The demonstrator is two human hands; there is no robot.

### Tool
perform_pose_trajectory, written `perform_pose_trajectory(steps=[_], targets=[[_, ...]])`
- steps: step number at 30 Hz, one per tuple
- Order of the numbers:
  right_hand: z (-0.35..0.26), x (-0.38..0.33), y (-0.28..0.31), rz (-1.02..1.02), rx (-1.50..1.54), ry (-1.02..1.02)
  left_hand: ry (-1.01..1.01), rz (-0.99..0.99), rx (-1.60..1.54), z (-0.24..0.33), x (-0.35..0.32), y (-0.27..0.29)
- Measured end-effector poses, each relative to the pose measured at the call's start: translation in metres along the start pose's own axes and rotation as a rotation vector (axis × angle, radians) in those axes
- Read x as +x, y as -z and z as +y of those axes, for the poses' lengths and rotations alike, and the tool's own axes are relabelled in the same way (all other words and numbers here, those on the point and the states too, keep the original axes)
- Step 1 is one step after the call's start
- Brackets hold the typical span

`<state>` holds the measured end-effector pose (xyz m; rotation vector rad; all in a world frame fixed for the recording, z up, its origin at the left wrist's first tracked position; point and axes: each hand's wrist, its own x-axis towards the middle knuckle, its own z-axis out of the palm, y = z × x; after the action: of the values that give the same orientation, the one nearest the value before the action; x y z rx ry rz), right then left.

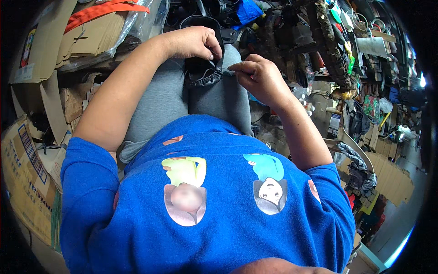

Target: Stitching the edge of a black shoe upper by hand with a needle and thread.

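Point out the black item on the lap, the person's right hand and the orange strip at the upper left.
Black item (195, 70): head view, on its dark body above the gathered edge.
Right hand (261, 77): head view, on the back of the hand.
Orange strip (107, 8): head view, mid-length.

Person's left hand (194, 42), upper centre: fingers (213, 44) curled downward. Right hand (262, 75), right of centre, upper frame: index finger (242, 67) extended leftward.

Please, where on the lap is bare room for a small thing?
The left thigh, between left forearm, black piece and blue shirt; the right thigh, between black piece and shirt. Crowded: around the left hand on the black piece, and beyond it, among other black items.
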<state>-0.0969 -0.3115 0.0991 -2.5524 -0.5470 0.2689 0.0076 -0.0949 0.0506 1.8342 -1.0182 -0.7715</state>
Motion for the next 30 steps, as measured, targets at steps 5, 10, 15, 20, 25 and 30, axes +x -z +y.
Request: perform_pose_trajectory(steps=[5,10,15,20,25,30], targets=[[-0.001,0.002,-0.005,0.034,0.086,0.004,-0.003,-0.011,-0.016,0.0,0.002,0.001],[0.007,0.012,-0.002,-0.01,0.05,0.087,-0.018,-0.011,0.011,0.0,0.005,0.0],[0.022,0.021,-0.003,-0.113,0.186,0.009,-0.042,-0.032,0.052,-0.003,0.001,0.001],[0.045,0.024,-0.012,-0.234,0.473,-0.085,-0.011,-0.02,0.057,-0.004,0.002,-0.001],[0.023,0.026,-0.024,-0.152,0.629,-0.11,-0.022,0.007,0.118,-0.006,0.002,-0.001],[0.022,0.021,-0.019,-0.029,0.325,-0.014,0.026,0.363,0.099,-0.001,-0.014,0.029]])
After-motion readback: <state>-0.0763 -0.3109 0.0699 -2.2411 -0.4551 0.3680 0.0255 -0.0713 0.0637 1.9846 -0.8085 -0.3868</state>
